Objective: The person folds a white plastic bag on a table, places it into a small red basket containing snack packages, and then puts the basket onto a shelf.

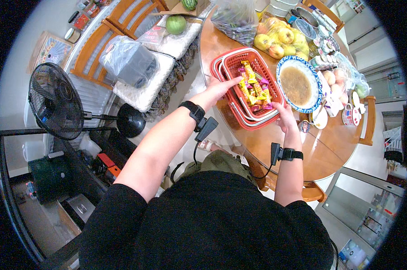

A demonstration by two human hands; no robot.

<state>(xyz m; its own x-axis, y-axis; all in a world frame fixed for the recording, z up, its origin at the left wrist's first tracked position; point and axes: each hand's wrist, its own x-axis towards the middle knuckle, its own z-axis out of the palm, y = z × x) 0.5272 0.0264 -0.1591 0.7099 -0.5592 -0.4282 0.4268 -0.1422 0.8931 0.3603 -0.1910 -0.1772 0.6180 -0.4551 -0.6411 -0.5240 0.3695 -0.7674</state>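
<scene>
Both hands hold a nested stack of small red plastic baskets [270, 75] with folded white handles, over the edge of a round wooden table [257, 148]. My left hand [219, 89] grips the left side, its thumb over the rim. My right hand [284, 116] holds the near right corner, fingers partly hidden beneath. Inside the top basket lie several candies [252, 86] in yellow and purple wrappers. Just right of the stack is a blue-and-white patterned bowl [315, 75] of cloudy brown liquid.
Bagged apples [284, 37] and a plastic bag of dark contents [235, 22] sit at the table's far side. Peaches [336, 81], a cup [350, 116] and a small round container [304, 126] are at right. Chairs [95, 57] and a black fan [56, 101] stand left.
</scene>
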